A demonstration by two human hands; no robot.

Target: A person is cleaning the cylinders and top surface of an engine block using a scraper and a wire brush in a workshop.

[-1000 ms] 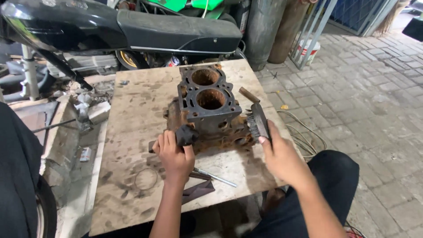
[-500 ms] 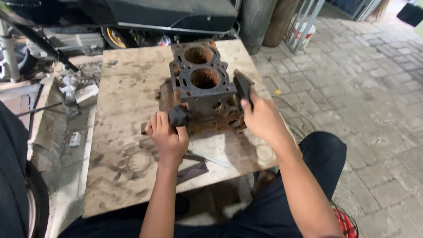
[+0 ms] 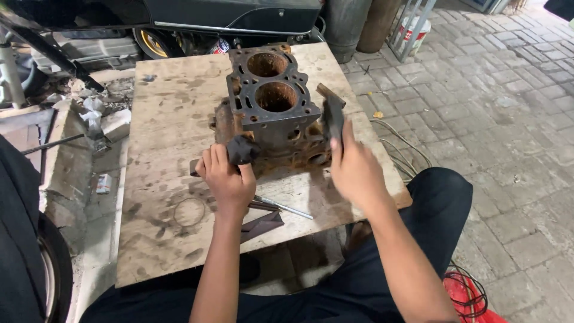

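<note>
Your left hand [image 3: 226, 179] is clenched around a dark part [image 3: 242, 149] pressed against the near left corner of the rusty two-bore engine block [image 3: 272, 113]; its knuckles rest on the wooden board [image 3: 167, 119]. Your right hand [image 3: 354, 170] grips a flat dark piece [image 3: 333, 116] held upright against the block's right side, fingers wrapped round its lower end.

The block stands in the middle of the board, bores facing up, nearer the far edge than the near one. To its left lies a broad stretch of stained wood running to the board's left edge. To its right there is only a narrow strip before the edge, and your right hand hangs over that strip.

Just behind your left wrist a thin metal rod [image 3: 281, 206] and a dark angled scrap [image 3: 260, 224] lie on the board, with a thin wire ring [image 3: 189, 212] to their left, all short of the near edge.

Beyond the right edge there is open brick paving [image 3: 490, 119]. Past the far edge a motorcycle [image 3: 227, 15] stands close, and the left side is crowded with debris [image 3: 95, 116].
</note>
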